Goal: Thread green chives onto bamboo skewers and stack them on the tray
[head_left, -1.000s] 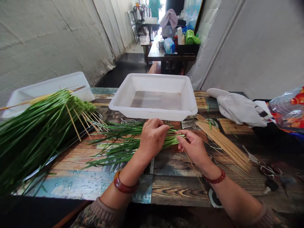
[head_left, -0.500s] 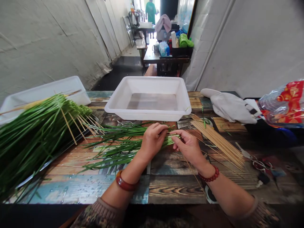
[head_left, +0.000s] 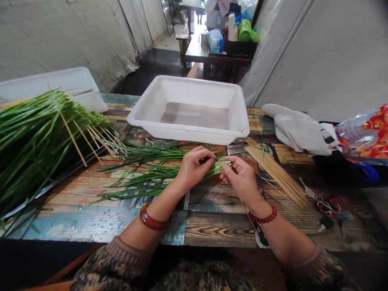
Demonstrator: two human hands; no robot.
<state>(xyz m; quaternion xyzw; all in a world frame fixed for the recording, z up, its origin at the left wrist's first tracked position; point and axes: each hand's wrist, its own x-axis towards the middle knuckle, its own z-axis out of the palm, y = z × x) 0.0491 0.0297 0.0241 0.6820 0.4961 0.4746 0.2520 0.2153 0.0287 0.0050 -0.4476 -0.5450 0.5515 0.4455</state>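
Note:
My left hand [head_left: 195,166] is closed in a pinch above the stem ends of some garlic chives [head_left: 151,174], whose leaves trail left across the table. My right hand [head_left: 241,174] grips the pale stem ends between thumb and fingers, close to the left fingertips. From under the right hand a thin bamboo skewer [head_left: 249,216] slants toward the table's front edge; its upper end is hidden. To the right lies a pile of bamboo skewers [head_left: 277,176]. A large heap of skewered chives [head_left: 36,133] rests on a tray at the left.
Beyond my hands stands a white plastic tub [head_left: 188,131]; another white tub [head_left: 81,83] is behind the heap. On the right are a pale cap [head_left: 298,131], a set of keys [head_left: 325,208] and a red-patterned plastic bag [head_left: 368,135]. A farther table [head_left: 195,52] holds assorted goods.
The view has tipped downward, so the table sits higher in the picture. Both hands stay together at the chive stems, with only slight finger movement.

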